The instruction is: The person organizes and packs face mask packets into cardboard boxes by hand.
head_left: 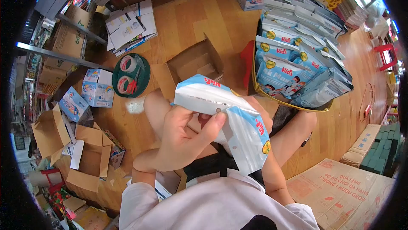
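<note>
Two white and blue plastic packs marked "Kids" are in my hands above my lap, their top strips with hang holes turned toward me. My left hand point(185, 138) is closed on the left pack point(204, 96), its thumb on the pack's edge where the two meet. Behind the right pack point(246, 138), my right hand point(261, 111) grips the far side; most of its fingers are hidden. Past my knees stands an open cardboard box point(195, 62). To the right, a large yellow-edged container point(293, 106) holds several rows of similar "Kids" packs point(280, 72).
A green round tray point(142, 92) on the wooden floor holds tape rolls and red-handled scissors. Open cartons point(89, 157) and small blue-white boxes point(97, 87) stand at left. Papers point(131, 26) lie farther back. A flat printed carton point(344, 191) lies at right.
</note>
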Available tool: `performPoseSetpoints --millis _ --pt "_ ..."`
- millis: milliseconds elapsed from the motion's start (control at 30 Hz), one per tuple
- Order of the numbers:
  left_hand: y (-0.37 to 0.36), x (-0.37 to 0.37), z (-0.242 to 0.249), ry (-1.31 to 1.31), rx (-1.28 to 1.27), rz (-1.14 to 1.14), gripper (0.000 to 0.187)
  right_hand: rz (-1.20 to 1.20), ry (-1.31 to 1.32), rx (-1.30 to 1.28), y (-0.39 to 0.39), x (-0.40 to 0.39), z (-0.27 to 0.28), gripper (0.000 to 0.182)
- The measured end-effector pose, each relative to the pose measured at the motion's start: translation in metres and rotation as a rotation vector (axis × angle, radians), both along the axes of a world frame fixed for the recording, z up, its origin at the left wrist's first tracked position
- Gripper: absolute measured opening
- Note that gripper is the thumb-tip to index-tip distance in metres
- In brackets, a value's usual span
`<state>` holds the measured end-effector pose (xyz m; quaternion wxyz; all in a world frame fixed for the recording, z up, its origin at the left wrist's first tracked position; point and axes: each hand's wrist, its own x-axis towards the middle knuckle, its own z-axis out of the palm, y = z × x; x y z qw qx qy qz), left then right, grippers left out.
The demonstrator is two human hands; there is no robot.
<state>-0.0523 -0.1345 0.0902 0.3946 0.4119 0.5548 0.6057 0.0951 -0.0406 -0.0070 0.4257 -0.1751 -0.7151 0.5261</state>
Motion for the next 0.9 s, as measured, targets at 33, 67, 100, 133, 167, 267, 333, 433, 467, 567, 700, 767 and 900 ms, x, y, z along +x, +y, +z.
performPoseSetpoints --millis 33,67,100,133,167,267,333,433,467,567,700,767,900 --pt "-0.002 0.001 0.000 -0.024 -0.012 -0.013 0.017 0.028 0.047 0.001 0.000 0.003 -0.002 0.039" --pt "-0.005 0.002 0.001 -0.049 -0.024 -0.029 0.018 0.007 0.103 0.026 -0.002 0.001 -0.001 0.040" --pt "-0.007 0.004 0.001 -0.075 -0.036 -0.048 0.019 -0.017 0.158 0.053 -0.005 -0.002 0.000 0.041" --pt "-0.007 0.008 0.002 -0.144 -0.037 -0.055 0.020 -0.044 0.211 0.082 -0.006 -0.001 0.002 0.042" --pt "-0.007 0.012 0.002 -0.213 -0.038 -0.067 0.021 -0.001 0.224 0.073 -0.005 0.004 0.001 0.044" --pt "-0.010 0.016 -0.008 -0.227 -0.024 -0.093 0.025 0.010 0.131 0.120 -0.001 0.023 0.008 0.046" --pt "-0.011 0.023 -0.011 -0.227 -0.023 -0.068 0.027 0.035 0.106 0.037 -0.002 0.035 0.008 0.044" --pt "-0.023 0.010 -0.030 0.122 0.014 -0.204 0.049 0.054 0.076 -0.124 -0.004 0.060 -0.002 0.041" --pt "-0.020 0.006 -0.030 0.414 0.158 -0.120 0.060 0.028 0.067 -0.202 -0.006 0.069 -0.004 0.040" --pt "0.000 0.002 -0.032 0.923 0.503 0.083 0.092 0.000 0.074 -0.343 -0.006 0.091 -0.011 0.035" --pt "0.039 0.014 -0.019 0.664 0.322 -0.160 0.087 0.111 -0.003 -0.234 -0.002 0.107 -0.016 0.036" --pt "0.054 0.017 -0.022 0.626 0.312 -0.433 0.053 0.155 -0.062 -0.172 0.001 0.114 -0.012 0.038" --pt "0.072 0.034 -0.010 0.754 0.314 -0.497 0.014 0.147 -0.133 -0.230 -0.001 0.143 -0.018 0.040"
